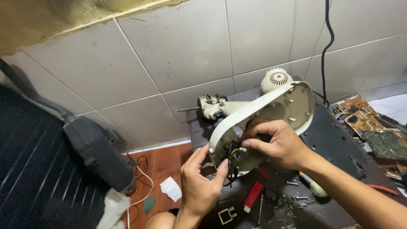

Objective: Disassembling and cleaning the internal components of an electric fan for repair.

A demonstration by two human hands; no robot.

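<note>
My left hand (199,180) props the cream fan housing (263,123) tilted, exposing its inside. My right hand (277,142) pinches the wires (234,157) there.

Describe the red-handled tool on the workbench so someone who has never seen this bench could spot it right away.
Start at the cream plastic fan housing that both hands hold over the dark workbench. Just below the left hand and right hand, among loose screws, lies the red-handled tool. It is the only bright red, stubby block there, with a white end cap pointing toward the person.
</note>
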